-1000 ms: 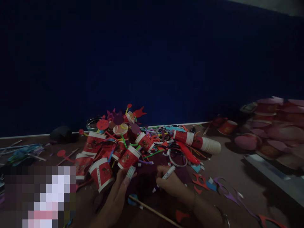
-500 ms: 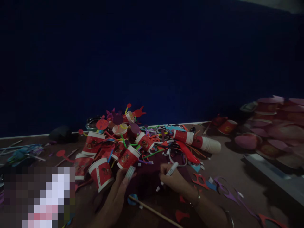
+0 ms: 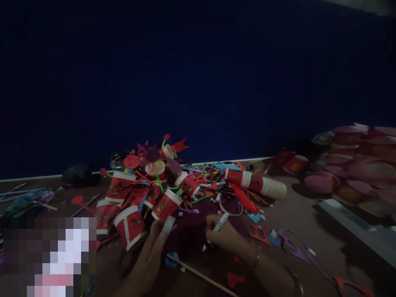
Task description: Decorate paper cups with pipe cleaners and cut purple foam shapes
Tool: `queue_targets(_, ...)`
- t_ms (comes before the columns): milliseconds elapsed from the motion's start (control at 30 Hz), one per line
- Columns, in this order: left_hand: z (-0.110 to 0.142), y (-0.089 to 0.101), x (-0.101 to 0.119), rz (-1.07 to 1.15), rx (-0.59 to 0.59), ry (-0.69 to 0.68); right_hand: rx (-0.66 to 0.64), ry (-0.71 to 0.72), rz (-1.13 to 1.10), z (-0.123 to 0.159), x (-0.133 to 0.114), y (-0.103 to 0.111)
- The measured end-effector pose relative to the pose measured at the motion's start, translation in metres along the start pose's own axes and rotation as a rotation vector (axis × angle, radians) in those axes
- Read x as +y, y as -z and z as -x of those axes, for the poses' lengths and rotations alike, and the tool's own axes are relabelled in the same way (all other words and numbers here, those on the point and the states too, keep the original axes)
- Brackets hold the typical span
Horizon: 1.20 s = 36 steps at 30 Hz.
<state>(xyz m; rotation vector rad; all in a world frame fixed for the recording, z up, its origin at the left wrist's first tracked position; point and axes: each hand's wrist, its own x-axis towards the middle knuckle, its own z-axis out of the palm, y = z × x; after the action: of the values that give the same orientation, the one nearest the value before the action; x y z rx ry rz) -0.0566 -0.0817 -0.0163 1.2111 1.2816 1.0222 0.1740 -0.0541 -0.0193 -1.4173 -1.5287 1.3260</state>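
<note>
- I stand in a dim room, facing a dark blue wall [image 3: 198, 82] above a brown table [image 3: 291, 210] strewn with craft bits
- The person's right hand [image 3: 222, 237] grips a white marker [image 3: 220, 222], fingers curled about its barrel; one end slants up past the knuckles, the other points down and left toward the tabletop, though whether it touches is too dark to tell
- A thin bracelet [image 3: 257, 253] circles the right wrist, and a wider bangle [image 3: 299, 284] sits farther up the arm
- The left hand [image 3: 153, 243] pinches a small pale striped thing [image 3: 168, 225] between thumb and fingers; it is too dim to name
- The two hands are apart, with a shadowed purplish patch between them
- Just left of the left hand, a red paper cup [image 3: 131, 227] leans; beyond its fingertips another tilted cup [image 3: 166, 205] rests among more red cups with coloured stems and round paper tops
- Behind the right hand are a pale ring [image 3: 230, 214] and a stack of cups [image 3: 272, 187] lying on its side
- Nearer me, a wooden stick [image 3: 202, 275] lies slantwise, its far end over a blue disc [image 3: 172, 260]
- To the right lie red paper scraps [image 3: 260, 234] and a purple cutout [image 3: 289, 243]
- At far right, a heap of cups [image 3: 349, 165] looks blurred
</note>
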Motion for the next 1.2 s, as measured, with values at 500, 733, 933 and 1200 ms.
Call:
queue_targets(500, 0.000, 0.000, 0.001, 0.041, -0.052, 0.005, 0.082, 0.070, 0.028, -0.002, -0.002, -0.001)
queue_targets(733, -0.001, -0.001, 0.000, 0.046, 0.025, 0.025, 0.145, 0.086, 0.053, -0.005, -0.001, -0.001)
queue_targets(933, -0.001, 0.000, 0.000, 0.062, -0.015, 0.010, 0.187, 0.111, 0.086, -0.005, -0.004, 0.000)
queue_targets(1200, -0.004, 0.000, -0.008, 0.096, 0.000, -0.004, 0.197, 0.118, 0.098, -0.004, -0.004, 0.000)
